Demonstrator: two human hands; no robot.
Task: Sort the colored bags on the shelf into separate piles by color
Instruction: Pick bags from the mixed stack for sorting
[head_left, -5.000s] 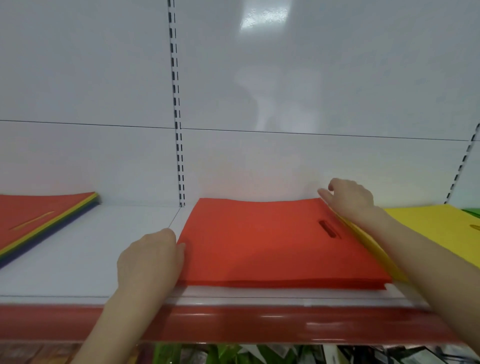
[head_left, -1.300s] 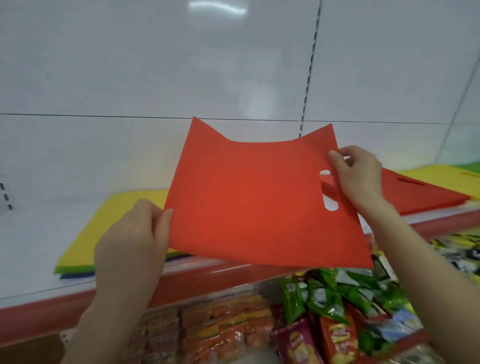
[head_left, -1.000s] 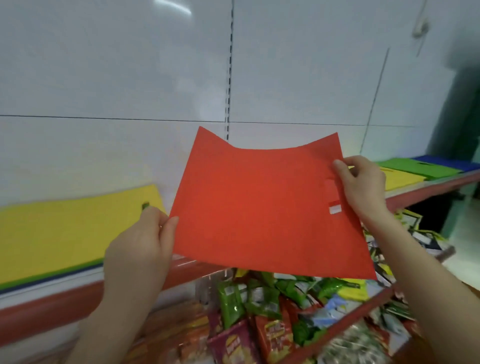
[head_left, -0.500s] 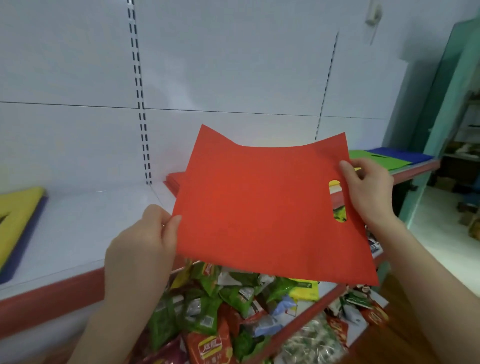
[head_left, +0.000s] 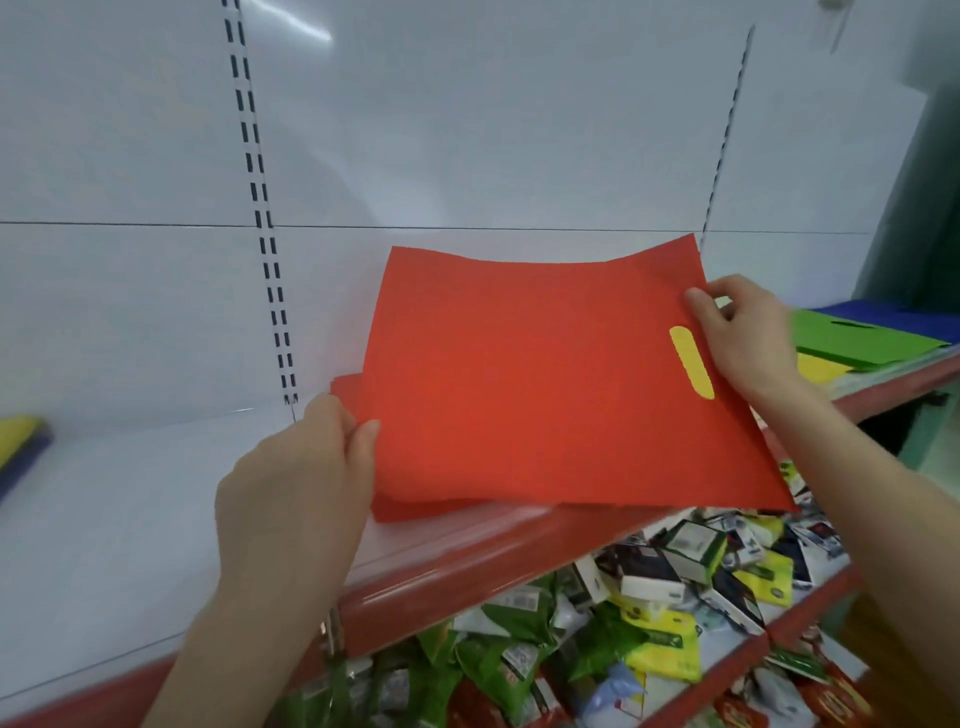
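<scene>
I hold a flat red bag just above the shelf. My left hand pinches its left edge and my right hand pinches its right edge by the handle slot. Beneath it lies a red pile, of which only the left and front edges show. Yellow shows through the handle slot. To the right lie a yellow bag, a green bag and a blue bag. A mixed stack with yellow on top peeks in at the far left.
The white shelf has a red front lip. White back panels carry slotted uprights. Below, a lower shelf holds several snack packets and small boxes. A teal frame stands at the far right.
My view swung right along the shelf with the red bag in both hands. The bag has come down from in front of me to just over the red pile.
</scene>
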